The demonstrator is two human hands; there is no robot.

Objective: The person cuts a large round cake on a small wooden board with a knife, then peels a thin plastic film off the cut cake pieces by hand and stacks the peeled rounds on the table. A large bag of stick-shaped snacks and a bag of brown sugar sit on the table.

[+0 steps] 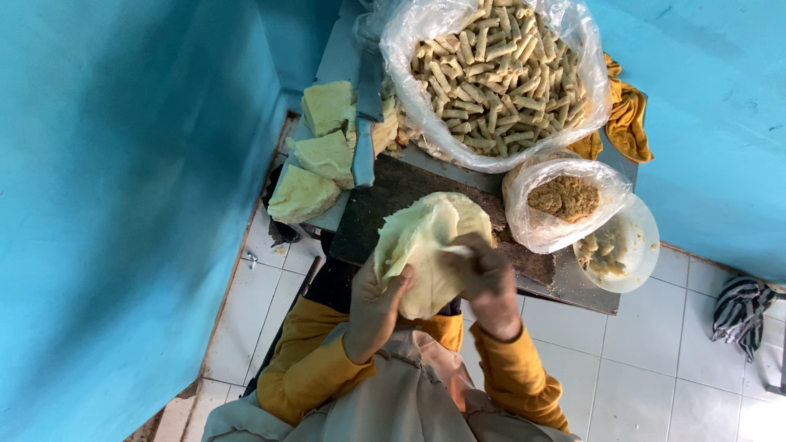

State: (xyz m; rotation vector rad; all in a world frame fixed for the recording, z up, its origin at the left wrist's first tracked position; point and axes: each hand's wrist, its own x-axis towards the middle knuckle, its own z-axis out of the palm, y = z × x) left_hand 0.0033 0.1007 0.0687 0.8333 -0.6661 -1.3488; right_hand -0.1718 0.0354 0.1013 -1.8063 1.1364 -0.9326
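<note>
- We are looking straight down from the one head-worn camera, close above our own hands (434, 286)
- We are facing the small table (573, 286), the tiled floor (655, 360) and blue walls (123, 205) framing it

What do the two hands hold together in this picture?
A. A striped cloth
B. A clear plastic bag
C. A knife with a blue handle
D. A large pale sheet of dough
D: the left hand and the right hand both grip the pale yellow sheet of dough above the dark board, while the knife lies untouched among the dough blocks.
</note>
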